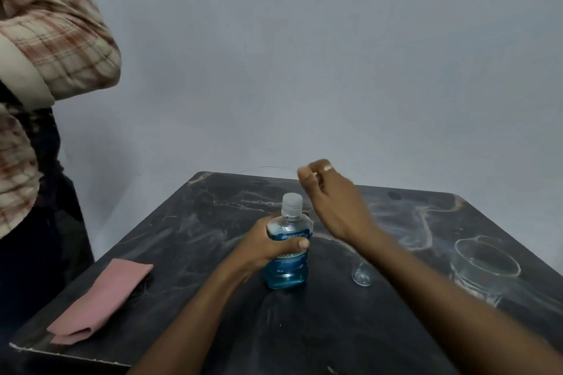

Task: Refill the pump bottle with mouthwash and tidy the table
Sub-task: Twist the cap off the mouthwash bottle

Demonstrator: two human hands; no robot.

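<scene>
Our left hand [265, 248] grips the blue clear-plastic mouthwash bottle [286, 274]. Our right hand [332, 201] is above it, curled, can't tell if pinching anythg.

Glossy marbled table [213, 298], clear plastic mouthwash bottle [286, 274] (pink cloth [100, 301] matt).

Bystander: a person [45, 39] in a plaid shirt and dark trousers, standing close at my far left.
Wall [335, 55]: plain grey, straight ahead of me.

Plain room: dark table [213, 298], grey wall [335, 70]
</scene>
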